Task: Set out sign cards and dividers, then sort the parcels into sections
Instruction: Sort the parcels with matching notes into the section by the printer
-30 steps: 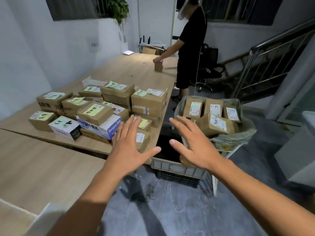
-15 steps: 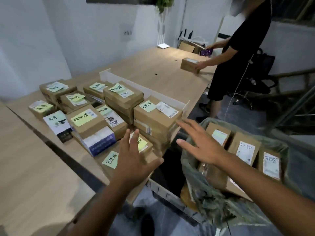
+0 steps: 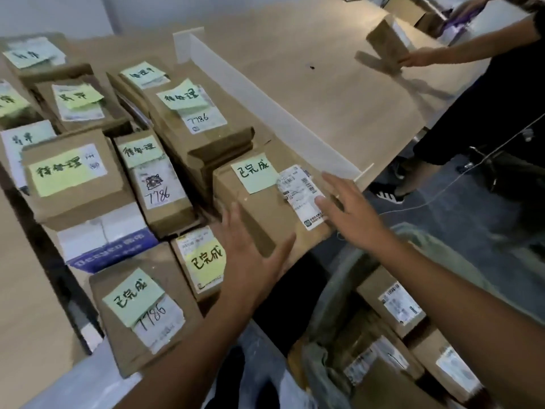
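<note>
Head view: approx 12 note-tagged parcels (image 3: pixel 73 184) crowd the table's (image 3: pixel 295 69) near-left part. 1 white divider (image 3: pixel 265 104) stands along their right. 3 or so bagged parcels (image 3: pixel 392 302) sit in a grey bag (image 3: pixel 333 293), near right. Both hands are flat, fingers straight & spread, gripping nothing. Left hand (image 3: pixel 250 258) is over the near corner of the green-note parcel (image 3: pixel 265 216), right hand (image 3: pixel 354 214) over its shipping label (image 3: pixel 298 190); contact unclear.

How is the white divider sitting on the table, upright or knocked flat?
Upright: the white divider stands on edge across the table, its side wall showing beside the stacked parcels.
</note>
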Tool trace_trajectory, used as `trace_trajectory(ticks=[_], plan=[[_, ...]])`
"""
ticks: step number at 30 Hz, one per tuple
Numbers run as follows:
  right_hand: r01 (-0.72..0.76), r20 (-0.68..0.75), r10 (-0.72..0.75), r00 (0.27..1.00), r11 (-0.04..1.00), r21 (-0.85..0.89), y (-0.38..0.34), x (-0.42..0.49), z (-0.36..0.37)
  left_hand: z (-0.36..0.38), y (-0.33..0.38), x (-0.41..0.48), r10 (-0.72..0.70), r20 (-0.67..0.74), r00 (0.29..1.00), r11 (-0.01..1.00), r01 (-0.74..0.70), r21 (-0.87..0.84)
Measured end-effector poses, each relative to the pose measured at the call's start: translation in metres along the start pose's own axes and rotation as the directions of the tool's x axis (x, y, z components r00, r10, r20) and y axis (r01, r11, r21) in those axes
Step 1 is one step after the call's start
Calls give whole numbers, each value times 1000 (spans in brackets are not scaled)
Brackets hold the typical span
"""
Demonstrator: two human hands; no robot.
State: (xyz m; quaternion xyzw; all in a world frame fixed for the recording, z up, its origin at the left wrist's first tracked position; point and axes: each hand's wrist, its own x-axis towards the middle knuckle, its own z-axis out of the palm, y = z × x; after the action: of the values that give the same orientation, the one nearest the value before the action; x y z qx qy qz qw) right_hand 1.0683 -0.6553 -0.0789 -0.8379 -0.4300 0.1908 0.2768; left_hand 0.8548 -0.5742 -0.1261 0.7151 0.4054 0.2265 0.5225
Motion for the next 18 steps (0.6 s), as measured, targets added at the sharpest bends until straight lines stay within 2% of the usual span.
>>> trace_trajectory(ticks=[3, 6, 10, 13, 18], plan=[[-12, 97, 8, 995, 999, 38, 20, 20, 11, 21, -2, 18, -105, -89, 991, 985, 91, -149], [-7, 82, 0, 997, 996, 84, 31, 30, 10, 33, 0, 25, -110, -165, 980, 985, 84, -153], [54, 70, -60, 996, 995, 83, 30, 22, 4, 34, 11, 19, -131, -173, 976, 979, 100, -178], [81, 29, -85, 996, 989, 124, 20, 1, -14, 27, 34, 2, -25, -132, 991, 970, -8, -244], [220, -105, -195, 975, 894, 390, -13, -55, -60, -2, 84, -37, 113, -118, 987, 946, -143, -291]])
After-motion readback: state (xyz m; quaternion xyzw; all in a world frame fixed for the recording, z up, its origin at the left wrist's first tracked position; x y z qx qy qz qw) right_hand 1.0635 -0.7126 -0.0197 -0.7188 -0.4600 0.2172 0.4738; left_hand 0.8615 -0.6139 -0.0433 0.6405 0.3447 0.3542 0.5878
